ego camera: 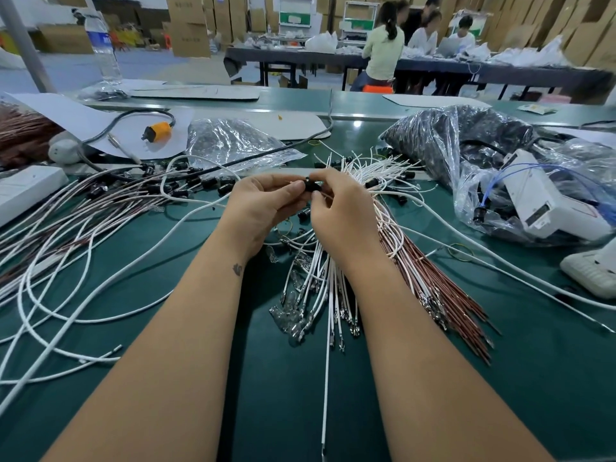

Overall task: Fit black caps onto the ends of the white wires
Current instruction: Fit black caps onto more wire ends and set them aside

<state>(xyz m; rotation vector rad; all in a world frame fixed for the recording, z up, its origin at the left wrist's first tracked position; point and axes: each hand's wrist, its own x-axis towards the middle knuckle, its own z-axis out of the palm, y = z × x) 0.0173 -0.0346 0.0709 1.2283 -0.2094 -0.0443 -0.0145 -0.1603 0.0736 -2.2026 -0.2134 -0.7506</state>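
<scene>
Fingertips [301, 190] of both your hands meet at frame centre, pinching one black cap [311, 186] between them: left hand [263, 203] w/ thumb and forefinger curled in from the left, right hand [336, 201] curled round the cap from the right. Can't tell if a wire end is already inside; a thin reddish-white strand shows just right of the cap under your right fingers. To do this well, I'd say keep the cap bore in line w/ the wire tip, hold the wire close to its end so it doesn't buckle, and push straight, no twisting off-axis. Uncapped white wires [320, 275] lie as a bundle under your right wrist, fanning toward lower centre; capped ones [156, 190] spread across the left-centre of the green table [500, 378]. Containers: clear plastic bag [233, 141] upper centre-left, full of small dark pieces, prob. caps, mouth not visible. Bigger crumpled bag [443, 135] at upper right holds more dark parts, and a white box-shaped device [546, 198] w/ blue cable rests on it.
</scene>
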